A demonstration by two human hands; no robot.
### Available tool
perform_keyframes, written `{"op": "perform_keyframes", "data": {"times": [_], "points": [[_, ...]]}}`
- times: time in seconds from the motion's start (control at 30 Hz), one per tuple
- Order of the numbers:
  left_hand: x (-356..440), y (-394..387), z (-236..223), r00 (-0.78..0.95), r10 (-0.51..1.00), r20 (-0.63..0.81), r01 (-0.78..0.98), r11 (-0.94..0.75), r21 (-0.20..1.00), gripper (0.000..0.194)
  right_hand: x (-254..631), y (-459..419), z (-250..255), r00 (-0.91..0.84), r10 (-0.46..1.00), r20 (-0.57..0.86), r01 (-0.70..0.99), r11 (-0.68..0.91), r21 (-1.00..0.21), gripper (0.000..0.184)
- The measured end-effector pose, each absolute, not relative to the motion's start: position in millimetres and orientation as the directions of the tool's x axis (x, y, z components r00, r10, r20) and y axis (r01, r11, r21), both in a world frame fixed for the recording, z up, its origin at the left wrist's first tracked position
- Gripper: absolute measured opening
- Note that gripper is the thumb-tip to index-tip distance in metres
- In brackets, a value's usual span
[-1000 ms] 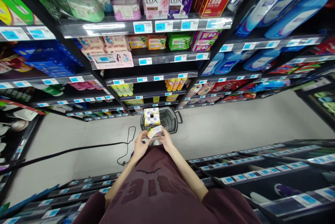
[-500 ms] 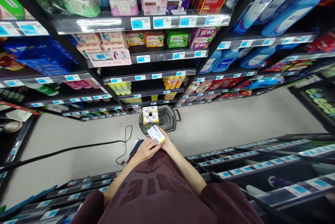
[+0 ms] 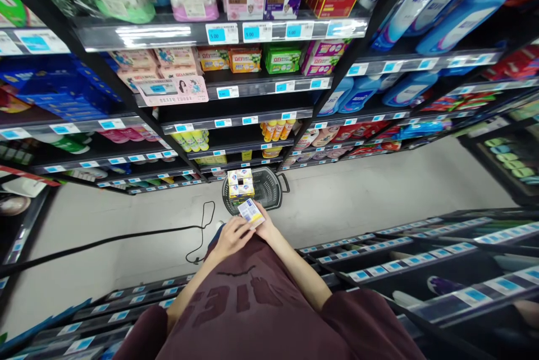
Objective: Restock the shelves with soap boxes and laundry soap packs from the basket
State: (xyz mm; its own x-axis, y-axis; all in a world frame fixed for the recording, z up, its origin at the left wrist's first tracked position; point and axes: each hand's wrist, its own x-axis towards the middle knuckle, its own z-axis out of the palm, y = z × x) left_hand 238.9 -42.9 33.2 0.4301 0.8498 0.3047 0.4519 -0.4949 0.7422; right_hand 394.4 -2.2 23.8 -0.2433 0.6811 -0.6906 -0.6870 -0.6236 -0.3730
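Observation:
Low in front of my body I hold a small white and yellow soap box (image 3: 251, 212), its printed face turned up toward me. My right hand (image 3: 266, 227) grips it along the right side and from below. The fingers of my left hand (image 3: 232, 238) are bent against its lower left edge, their tips partly hidden. Just beyond my hands a dark grey shopping basket (image 3: 274, 190) rests on the floor. Several similar white and yellow boxes (image 3: 241, 182) are stacked in the basket's left part.
Shelves (image 3: 248, 121) of soaps and bottles rise ahead, close behind the basket. More shelf rows (image 3: 421, 261) stand near my body, behind and to the right. A black cable (image 3: 138, 235) runs across the floor (image 3: 168, 211) on the left, its thin end looped near my feet.
The soap box has tilted slightly in my hands, showing more of its yellow part. My left fingers have shifted a little along its edge. The view has moved slightly; the basket stays put.

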Motion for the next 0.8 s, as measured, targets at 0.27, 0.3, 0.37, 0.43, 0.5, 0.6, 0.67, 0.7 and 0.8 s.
{"op": "perform_keyframes", "data": {"times": [0.27, 0.3, 0.37, 0.43, 0.5, 0.6, 0.67, 0.7, 0.8], "points": [[241.2, -37.7, 38.5, -0.011, 0.968, 0.250, 0.434, -0.221, 0.873, 0.030, 399.4, -1.0, 10.3, -0.292, 0.584, -0.758, -0.722, -0.654, -0.225, 0.026], [240.8, -36.3, 37.9, -0.060, 0.977, 0.205, 0.381, -0.167, 0.909, 0.032, 400.1, -1.0, 9.1, -0.288, 0.576, -0.765, -0.716, -0.660, -0.227, 0.027], [239.1, -31.9, 35.7, -0.149, 0.985, 0.091, 0.224, -0.056, 0.973, 0.037, 401.6, -1.2, 7.7, -0.285, 0.588, -0.757, -0.713, -0.658, -0.243, 0.028], [235.3, -26.1, 33.2, -0.196, 0.980, -0.013, 0.074, 0.028, 0.997, 0.042, 403.1, -1.9, 6.8, -0.285, 0.629, -0.723, -0.705, -0.648, -0.286, 0.028], [229.1, -20.7, 30.9, -0.185, 0.980, -0.074, -0.002, 0.075, 0.997, 0.050, 404.4, -2.7, 6.0, -0.292, 0.668, -0.685, -0.680, -0.649, -0.342, 0.028], [219.4, -16.4, 28.5, -0.109, 0.984, -0.142, -0.022, 0.141, 0.990, 0.057, 405.2, -3.6, 4.2, -0.294, 0.679, -0.673, -0.639, -0.663, -0.389, 0.027], [216.4, -16.0, 27.7, -0.077, 0.970, -0.229, -0.076, 0.224, 0.972, 0.054, 404.8, -3.3, 2.8, -0.280, 0.663, -0.694, -0.620, -0.677, -0.397, 0.025], [216.4, -16.3, 27.5, -0.072, 0.954, -0.291, -0.136, 0.279, 0.951, 0.052, 404.4, -2.8, 2.1, -0.270, 0.654, -0.707, -0.612, -0.683, -0.398, 0.023], [221.3, -17.1, 27.7, -0.048, 0.858, -0.511, -0.368, 0.460, 0.808, 0.049, 403.7, -0.5, -0.2, -0.268, 0.612, -0.744, -0.577, -0.720, -0.385, 0.021]]}}
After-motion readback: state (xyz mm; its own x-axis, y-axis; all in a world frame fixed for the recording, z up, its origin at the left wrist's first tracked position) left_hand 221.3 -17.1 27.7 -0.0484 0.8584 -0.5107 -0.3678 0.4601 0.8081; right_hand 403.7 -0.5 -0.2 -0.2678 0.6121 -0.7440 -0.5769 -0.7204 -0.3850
